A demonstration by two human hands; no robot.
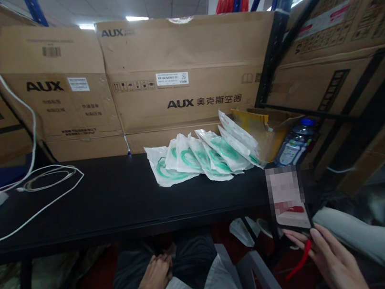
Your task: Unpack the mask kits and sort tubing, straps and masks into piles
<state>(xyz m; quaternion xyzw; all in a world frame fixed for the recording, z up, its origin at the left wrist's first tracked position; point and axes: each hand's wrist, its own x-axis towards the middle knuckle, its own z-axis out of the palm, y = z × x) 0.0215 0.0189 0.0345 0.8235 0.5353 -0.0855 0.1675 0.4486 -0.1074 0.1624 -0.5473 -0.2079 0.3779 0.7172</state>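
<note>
My left hand [157, 273] rests on my lap over dark trousers, its fingers curled together. Nothing shows in it, though the fingertips are partly hidden. On the right, below the table edge, my right hand [329, 252] grips the lower end of a smartphone [292, 219] with the screen facing me. Much of that screen is pixelated. A red strap [300, 261] hangs by the fingers. On the black table [114, 204], several clear-and-white packets with green coiled tubing [191, 159] lie overlapping in a row, apart from both hands.
A blue-capped bottle [293, 144] stands beside an open carton [266, 128] at the table's right. Large cardboard boxes [181, 69] form a wall behind. White cables [56, 177] lie on the left. A person's light-clothed leg [365, 234] is at right. Grey chair arms [258, 274] flank me.
</note>
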